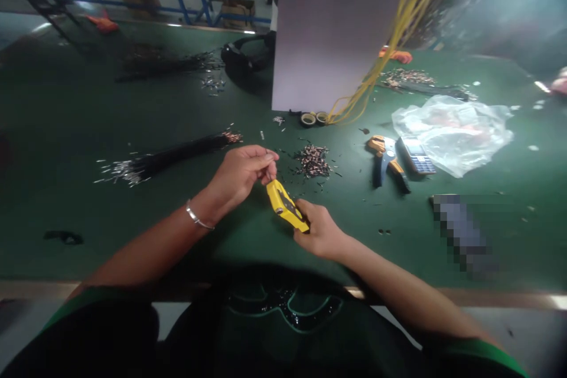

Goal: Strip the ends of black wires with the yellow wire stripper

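Observation:
My right hand [321, 229] is closed round a yellow tool [287, 207], whose far end points up and left toward my other hand. My left hand [241, 176], with a silver bracelet at its wrist, is pinched at the tool's tip; what its fingers hold is too small to make out. Just beyond the tool lies a pile of small copper-ended pieces [313, 161]. To the left of it a bundle of black wires [177, 155] rests on the green table [248, 248], with bare silver ends at the left and copper ends at the right.
Orange-and-blue pliers [386, 159], a keypad phone [417, 155], a clear plastic bag [456, 130] and a dark pixelated object [463, 230] lie at the right. Yellow wires [398, 23] hang beside a pale panel [332, 29]. Tape rolls [308, 120] sit at its foot.

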`<state>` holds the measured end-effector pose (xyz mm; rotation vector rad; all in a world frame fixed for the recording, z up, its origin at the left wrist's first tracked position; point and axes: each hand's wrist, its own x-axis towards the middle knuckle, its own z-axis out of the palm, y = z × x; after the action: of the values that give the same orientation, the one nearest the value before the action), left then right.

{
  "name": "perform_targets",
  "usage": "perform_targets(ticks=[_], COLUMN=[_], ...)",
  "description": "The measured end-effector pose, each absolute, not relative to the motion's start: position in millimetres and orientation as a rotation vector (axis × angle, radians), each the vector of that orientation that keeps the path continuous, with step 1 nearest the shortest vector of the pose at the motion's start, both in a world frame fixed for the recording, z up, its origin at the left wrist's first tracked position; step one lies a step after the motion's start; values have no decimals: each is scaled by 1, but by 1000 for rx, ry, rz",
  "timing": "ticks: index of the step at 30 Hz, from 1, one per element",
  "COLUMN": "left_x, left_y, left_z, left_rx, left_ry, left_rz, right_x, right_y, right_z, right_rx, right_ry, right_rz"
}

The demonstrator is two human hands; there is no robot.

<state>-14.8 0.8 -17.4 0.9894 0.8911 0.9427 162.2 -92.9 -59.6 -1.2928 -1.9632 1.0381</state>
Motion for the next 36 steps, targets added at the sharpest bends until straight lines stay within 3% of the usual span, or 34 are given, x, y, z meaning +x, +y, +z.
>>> perform_targets(ticks=[36], left_x=[-12], left_y=[12], left_z=[-19], left_rx=[898], left_ry=[942], left_rz=[899], right_x=[171], right_y=[-81], right_z=[-54], right_rx=[-1280], right_ry=[-1846], right_rz=[1245])
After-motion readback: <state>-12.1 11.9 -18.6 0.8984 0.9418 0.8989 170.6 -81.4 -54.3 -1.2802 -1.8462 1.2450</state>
